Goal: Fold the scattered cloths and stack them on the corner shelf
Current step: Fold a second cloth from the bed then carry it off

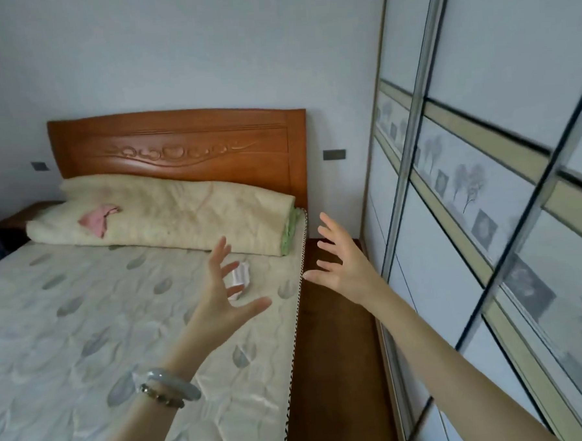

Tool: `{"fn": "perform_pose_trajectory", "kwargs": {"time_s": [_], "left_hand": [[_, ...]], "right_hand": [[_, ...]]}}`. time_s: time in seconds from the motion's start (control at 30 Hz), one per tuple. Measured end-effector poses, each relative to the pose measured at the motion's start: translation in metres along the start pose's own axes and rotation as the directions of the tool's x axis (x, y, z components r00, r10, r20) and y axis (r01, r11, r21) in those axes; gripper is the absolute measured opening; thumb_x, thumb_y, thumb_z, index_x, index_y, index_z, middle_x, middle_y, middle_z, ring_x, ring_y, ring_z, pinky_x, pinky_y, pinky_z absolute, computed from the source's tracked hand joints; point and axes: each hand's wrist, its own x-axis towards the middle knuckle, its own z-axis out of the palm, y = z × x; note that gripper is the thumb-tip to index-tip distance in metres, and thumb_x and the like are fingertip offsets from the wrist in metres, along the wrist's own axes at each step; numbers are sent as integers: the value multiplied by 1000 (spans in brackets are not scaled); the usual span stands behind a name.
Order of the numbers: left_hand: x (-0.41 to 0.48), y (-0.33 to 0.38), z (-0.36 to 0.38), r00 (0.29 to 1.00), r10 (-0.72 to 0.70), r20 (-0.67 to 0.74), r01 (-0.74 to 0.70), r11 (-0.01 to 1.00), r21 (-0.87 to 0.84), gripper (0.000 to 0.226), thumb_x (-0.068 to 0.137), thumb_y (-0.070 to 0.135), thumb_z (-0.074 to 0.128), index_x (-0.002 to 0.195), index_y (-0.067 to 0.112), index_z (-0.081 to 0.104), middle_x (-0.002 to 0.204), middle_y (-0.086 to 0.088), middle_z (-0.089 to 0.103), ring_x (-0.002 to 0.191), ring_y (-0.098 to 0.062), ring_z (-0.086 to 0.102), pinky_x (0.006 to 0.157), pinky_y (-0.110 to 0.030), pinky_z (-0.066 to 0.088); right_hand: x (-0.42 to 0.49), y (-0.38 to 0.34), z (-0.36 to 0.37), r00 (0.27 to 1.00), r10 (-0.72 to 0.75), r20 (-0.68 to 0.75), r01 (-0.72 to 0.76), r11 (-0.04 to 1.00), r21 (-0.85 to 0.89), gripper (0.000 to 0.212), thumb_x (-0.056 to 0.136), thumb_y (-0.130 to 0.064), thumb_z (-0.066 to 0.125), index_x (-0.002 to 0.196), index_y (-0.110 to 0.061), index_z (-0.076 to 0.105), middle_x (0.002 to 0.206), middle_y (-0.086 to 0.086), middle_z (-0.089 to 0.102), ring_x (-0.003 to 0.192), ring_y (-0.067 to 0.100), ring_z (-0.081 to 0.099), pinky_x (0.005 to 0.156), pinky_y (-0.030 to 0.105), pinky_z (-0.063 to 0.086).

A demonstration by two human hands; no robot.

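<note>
Both hands are raised in the air in front of the rolled quilt (181,212), which lies across the head of the mattress (68,316), against the carved wooden headboard (178,148). The left hand (219,301) hovers in front of the quilt's right end with its fingers splayed and thumb out, its grip slack and holding nothing; a pale bangle (176,383) and a beaded bracelet sit on that wrist. The right hand (342,264) is just beyond the quilt's right end, above the dark wooden ledge (337,352) that runs along the side of the bed, and its grip is likewise spread wide and empty. A crumpled pink cloth (97,218) lies on top of the quilt, towards its left end. A small white cloth (240,278) with faint pink stripes lies on the mattress just in front of the quilt's right end, partly hidden behind the fingers of the left hand. To the right of the quilt, past the ledge, stand the sliding wardrobe doors (483,176) with grey tree prints.
</note>
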Motion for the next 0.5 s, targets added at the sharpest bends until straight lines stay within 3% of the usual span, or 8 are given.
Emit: {"fn": "perform_pose_trajectory", "kwargs": {"time_s": [0.13, 0.3, 0.43, 0.5], "left_hand": [[57, -31, 17, 999, -20, -30, 20, 1000, 13, 110, 53, 56, 76, 135, 55, 2, 147, 13, 19, 132, -12, 35, 100, -34, 45], [150, -69, 43, 996, -45, -71, 46, 999, 5, 115, 47, 71, 77, 135, 56, 4, 144, 16, 19, 129, -8, 36, 91, -21, 45], [220, -89, 58, 987, -95, -132, 97, 995, 11, 116, 52, 62, 81, 137, 51, 3, 148, 9, 18, 131, -13, 35, 96, -30, 46], [250, -102, 61, 983, -104, -153, 111, 993, 33, 119, 50, 67, 78, 139, 48, 2, 149, 8, 18, 130, -12, 36, 93, -26, 47]], "right_hand": [[65, 33, -22, 999, 7, 32, -8, 1000, 21, 97, 74, -13, 80, 142, -44, 17, 152, -8, 26, 131, 6, 34, 101, 26, 41], [171, 78, -62, 998, 3, 70, -5, 1000, 22, 99, 73, -15, 81, 148, -33, 18, 152, -7, 27, 133, 9, 36, 96, 19, 42], [254, 100, -86, 991, 4, 134, -6, 1000, 13, 97, 74, -13, 80, 147, -35, 20, 153, -6, 27, 133, 11, 36, 93, 18, 41], [291, 109, -90, 987, 2, 159, -4, 1000, 15, 95, 74, -12, 80, 146, -36, 21, 152, -7, 28, 133, 11, 37, 94, 20, 42]]}}
